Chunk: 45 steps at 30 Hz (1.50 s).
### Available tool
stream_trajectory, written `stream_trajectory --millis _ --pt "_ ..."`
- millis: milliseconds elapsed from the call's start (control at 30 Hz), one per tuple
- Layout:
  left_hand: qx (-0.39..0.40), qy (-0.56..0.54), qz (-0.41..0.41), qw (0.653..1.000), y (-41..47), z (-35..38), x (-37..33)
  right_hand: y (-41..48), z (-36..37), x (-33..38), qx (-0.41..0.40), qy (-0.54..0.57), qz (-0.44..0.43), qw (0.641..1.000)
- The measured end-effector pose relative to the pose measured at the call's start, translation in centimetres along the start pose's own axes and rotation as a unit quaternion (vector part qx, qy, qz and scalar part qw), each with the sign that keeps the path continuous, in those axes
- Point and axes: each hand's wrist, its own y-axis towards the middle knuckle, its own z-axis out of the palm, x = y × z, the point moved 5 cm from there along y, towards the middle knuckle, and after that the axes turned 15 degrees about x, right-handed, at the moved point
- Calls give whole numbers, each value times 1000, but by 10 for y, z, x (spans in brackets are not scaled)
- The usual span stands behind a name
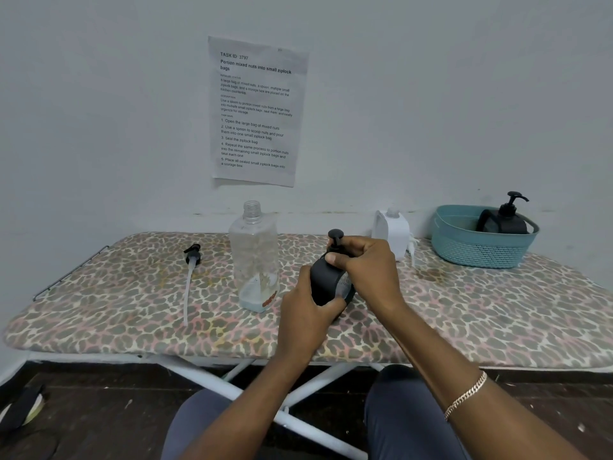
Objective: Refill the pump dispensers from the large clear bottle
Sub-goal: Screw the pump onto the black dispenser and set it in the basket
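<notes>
A plain pale grey-white wall (431, 94) is seen filling the upper half of the view, and it is being lit evenly, with no hard shadows cast. A printed instruction sheet (255, 111) is being held flat against the wall, its lower edge curling slightly. An ironing board (116, 300) with a leopard-print cover is being used as the work surface, pushed against the wall, and it is being carried on crossed white metal legs (212, 383). Beneath it, a dark, scuffed floor (83, 410) is being shown, speckled with pale marks.
</notes>
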Motion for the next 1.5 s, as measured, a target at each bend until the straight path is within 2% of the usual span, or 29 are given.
stream_trajectory --millis 133,400,500,633,900,1033,1300,1500 --pt "-10 9 3 1000 0 0 1 -5 6 3 -30 -24 -21 999" --pt "-25 40 -2 999 0 -3 1 -8 7 10 -1 -115 -20 993" --pt "-15 29 5 999 -1 -2 -2 -13 2 9 -8 -147 14 989" --pt "-3 19 2 1000 -2 -3 -5 -25 -1 4 7 -134 86 987" --pt "43 -48 -7 998 -15 -2 -9 -27 9 24 32 -163 119 979" --pt "37 -97 7 995 -21 1 -16 -25 7 28 32 -180 129 975" --pt "41 -78 84 993 13 20 -68 -12 -51 65 2 -241 117 963" --pt "51 -72 137 987 76 48 -114 14 -120 93 -42 -234 95 967"
